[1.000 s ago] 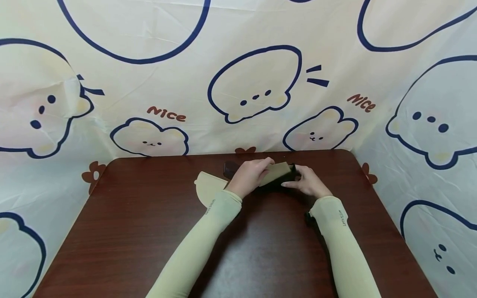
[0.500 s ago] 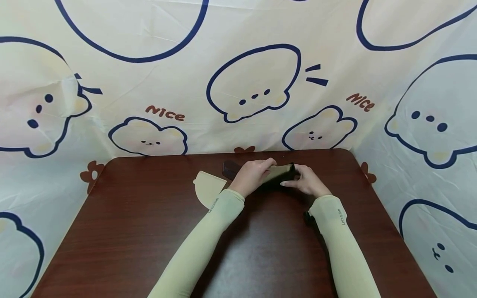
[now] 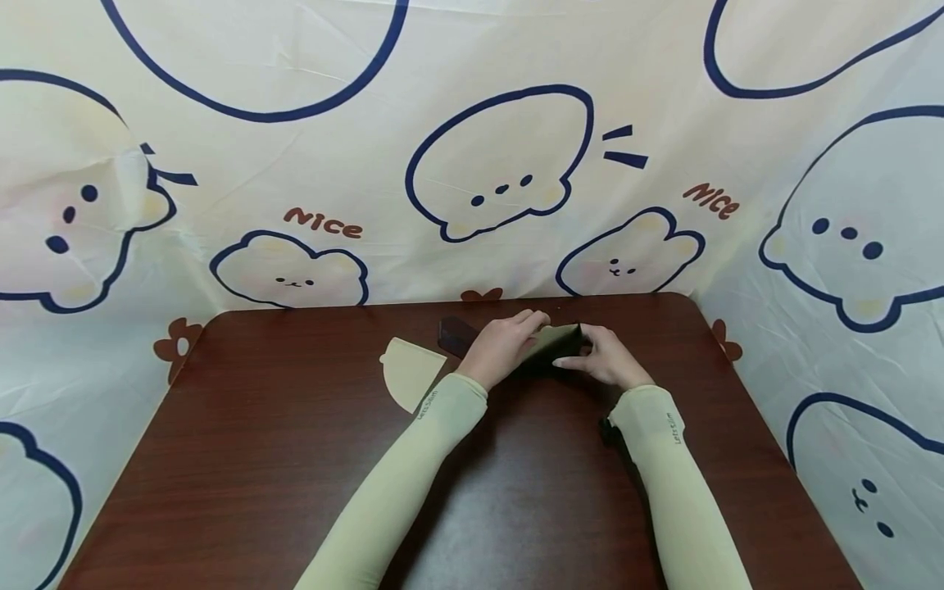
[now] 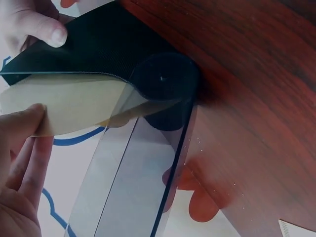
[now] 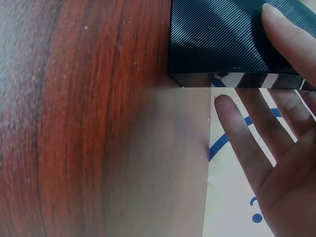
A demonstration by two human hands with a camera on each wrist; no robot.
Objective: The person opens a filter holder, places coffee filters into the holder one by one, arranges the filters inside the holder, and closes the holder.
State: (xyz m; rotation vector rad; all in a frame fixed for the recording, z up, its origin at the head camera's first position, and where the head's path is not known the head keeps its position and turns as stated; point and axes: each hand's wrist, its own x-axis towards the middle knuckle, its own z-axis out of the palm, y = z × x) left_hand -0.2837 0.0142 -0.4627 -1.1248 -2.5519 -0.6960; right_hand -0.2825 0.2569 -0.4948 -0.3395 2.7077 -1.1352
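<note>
A dark ribbed case (image 5: 222, 37) stands near the far edge of the table, with a clear cover (image 4: 123, 182) swung out from its rounded end. My left hand (image 3: 505, 348) pinches a thin beige sheet (image 4: 69, 101) between thumb and fingers. Part of that sheet lies inside the case's opening; how deep it reaches is hidden. On the case's other end, my right hand (image 3: 608, 358) grips it, thumb on the ribbed face and fingers behind or beneath. Left of the left hand, a beige piece with one rounded side and a small tab (image 3: 411, 373) lies flat on the table.
The brown wooden table (image 3: 295, 483) ends at a printed cloth (image 3: 479, 164) hanging behind it and along both sides. A pale corner with small tick marks (image 4: 297, 229) shows at the lower edge of the left wrist view.
The beige sheet has gone lower into the case, so less of it shows above. My left hand has moved slightly right with it; the right hand keeps its hold almost unmoved.
</note>
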